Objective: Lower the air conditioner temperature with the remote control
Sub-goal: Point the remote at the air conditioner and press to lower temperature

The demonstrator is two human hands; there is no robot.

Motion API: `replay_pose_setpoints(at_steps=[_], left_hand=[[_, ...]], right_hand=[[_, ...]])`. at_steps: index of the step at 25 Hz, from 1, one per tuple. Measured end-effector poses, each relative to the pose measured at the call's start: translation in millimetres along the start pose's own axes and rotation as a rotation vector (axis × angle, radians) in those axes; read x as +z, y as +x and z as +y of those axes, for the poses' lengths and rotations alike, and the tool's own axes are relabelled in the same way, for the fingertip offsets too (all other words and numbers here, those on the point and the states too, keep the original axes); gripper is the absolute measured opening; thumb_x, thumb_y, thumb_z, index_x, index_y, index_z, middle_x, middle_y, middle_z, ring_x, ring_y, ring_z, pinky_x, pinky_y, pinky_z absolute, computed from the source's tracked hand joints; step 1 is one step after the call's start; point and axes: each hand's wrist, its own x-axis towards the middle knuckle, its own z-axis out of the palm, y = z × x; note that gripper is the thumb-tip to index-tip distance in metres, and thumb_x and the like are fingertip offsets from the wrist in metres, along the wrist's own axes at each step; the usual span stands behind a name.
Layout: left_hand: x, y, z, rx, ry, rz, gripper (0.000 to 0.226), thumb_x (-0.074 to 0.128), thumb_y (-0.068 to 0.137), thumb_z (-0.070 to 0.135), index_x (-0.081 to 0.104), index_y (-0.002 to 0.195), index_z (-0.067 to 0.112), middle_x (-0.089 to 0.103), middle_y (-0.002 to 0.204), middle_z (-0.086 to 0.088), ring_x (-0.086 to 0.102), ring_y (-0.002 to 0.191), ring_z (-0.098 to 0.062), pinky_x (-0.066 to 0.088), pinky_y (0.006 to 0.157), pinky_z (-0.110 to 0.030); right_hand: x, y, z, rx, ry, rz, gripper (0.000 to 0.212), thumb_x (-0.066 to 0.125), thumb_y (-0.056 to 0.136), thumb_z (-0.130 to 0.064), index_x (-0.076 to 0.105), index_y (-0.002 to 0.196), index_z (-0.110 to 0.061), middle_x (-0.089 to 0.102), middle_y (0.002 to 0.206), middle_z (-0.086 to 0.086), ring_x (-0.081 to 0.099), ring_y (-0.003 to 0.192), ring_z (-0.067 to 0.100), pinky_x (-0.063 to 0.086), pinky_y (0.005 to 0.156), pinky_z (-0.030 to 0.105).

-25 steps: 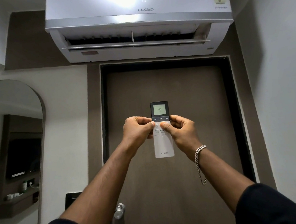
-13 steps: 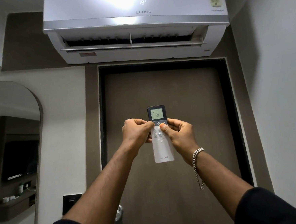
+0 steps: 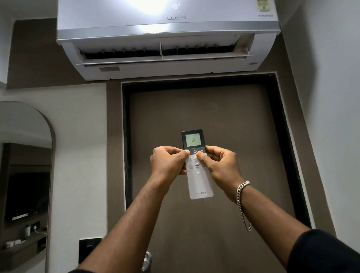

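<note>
Both hands, left [image 3: 168, 161] and right [image 3: 220, 165], clamp their grip on the remote's [image 3: 199, 182] side edges.

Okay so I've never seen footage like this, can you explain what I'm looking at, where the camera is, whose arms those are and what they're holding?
The camera sits on a person's head and looks forward, so the two arms reaching into the picture are that person's own. Both hands hold a slim white remote control upright: the left hand grips its left edge with the thumb by the minus side, and the right hand, with a chain bracelet on the wrist, grips the right edge. The remote's small screen reads 18. Above, a white air conditioner hangs on the wall with its flap open, and its front also shows 18. Behind the hands is a brown door; at left is an arched mirror.
</note>
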Motion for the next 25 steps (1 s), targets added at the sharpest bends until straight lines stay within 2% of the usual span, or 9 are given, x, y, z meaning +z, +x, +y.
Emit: replay_pose_setpoints(at_steps=[2, 6, 9, 13, 18, 21, 25], left_hand=[[0.0, -0.3, 0.0, 0.011, 0.012, -0.001, 0.015, 0.068, 0.084, 0.021, 0.067, 0.073, 0.012, 0.073, 0.080, -0.007, 0.072, 0.064, -0.010, 0.056, 0.048, -0.020], [-1.4, 0.4, -1.2, 0.033, 0.052, -0.038, 0.019, 0.067, 0.085, 0.023, 0.068, 0.081, 0.005, 0.074, 0.086, -0.010, 0.074, 0.073, -0.017, 0.060, 0.055, -0.024], [-1.0, 1.2, -2.1, 0.038, 0.061, -0.041, 0.020, 0.067, 0.085, 0.023, 0.068, 0.082, 0.004, 0.074, 0.087, -0.009, 0.074, 0.075, -0.018, 0.060, 0.056, -0.024], [1.6, 0.7, -3.1, 0.027, 0.037, -0.036, 0.018, 0.067, 0.085, 0.026, 0.067, 0.079, 0.009, 0.075, 0.087, -0.009, 0.075, 0.075, -0.017, 0.061, 0.058, -0.026], [3.0, -0.6, -3.0, 0.005, 0.011, -0.017, 0.017, 0.067, 0.085, 0.024, 0.066, 0.076, 0.010, 0.075, 0.088, -0.011, 0.075, 0.075, -0.019, 0.061, 0.060, -0.028], [2.7, -1.5, -1.2, 0.018, 0.023, -0.014, 0.016, 0.066, 0.085, 0.022, 0.066, 0.074, 0.010, 0.075, 0.086, -0.011, 0.074, 0.073, -0.017, 0.059, 0.055, -0.023], [1.1, -3.0, -0.6, 0.044, 0.036, -0.002, 0.016, 0.066, 0.084, 0.021, 0.066, 0.072, 0.011, 0.074, 0.084, -0.008, 0.074, 0.074, -0.017, 0.057, 0.052, -0.020]], right_hand=[[0.2, -1.0, 0.3, 0.002, 0.002, 0.010, 0.016, 0.068, 0.085, -0.013, 0.062, 0.081, -0.028, 0.069, 0.083, -0.012, 0.070, 0.074, 0.004, 0.060, 0.068, 0.020], [-0.2, -4.2, 2.5, 0.003, -0.001, 0.017, 0.018, 0.068, 0.085, -0.016, 0.059, 0.084, -0.031, 0.065, 0.081, -0.017, 0.067, 0.069, -0.002, 0.058, 0.059, 0.013], [-0.5, -4.2, 4.0, 0.009, -0.007, 0.028, 0.012, 0.068, 0.085, -0.015, 0.064, 0.095, -0.023, 0.066, 0.084, -0.015, 0.068, 0.073, -0.001, 0.058, 0.064, 0.016], [-1.6, -4.1, 1.0, -0.003, -0.001, 0.015, 0.022, 0.068, 0.085, -0.014, 0.059, 0.076, -0.032, 0.066, 0.078, -0.018, 0.069, 0.063, -0.005, 0.057, 0.059, 0.012], [-2.1, -3.2, 1.2, -0.005, -0.019, 0.019, 0.019, 0.069, 0.084, -0.014, 0.061, 0.080, -0.030, 0.070, 0.085, -0.011, 0.070, 0.078, 0.006, 0.060, 0.072, 0.024], [-2.2, -3.1, 1.5, -0.001, -0.033, 0.025, 0.015, 0.069, 0.084, -0.016, 0.062, 0.085, -0.029, 0.071, 0.092, -0.004, 0.072, 0.085, 0.013, 0.060, 0.077, 0.030], [-1.8, -4.6, 3.0, 0.010, -0.038, 0.022, 0.017, 0.069, 0.084, -0.016, 0.061, 0.080, -0.030, 0.071, 0.087, -0.010, 0.071, 0.079, 0.005, 0.060, 0.070, 0.021]])
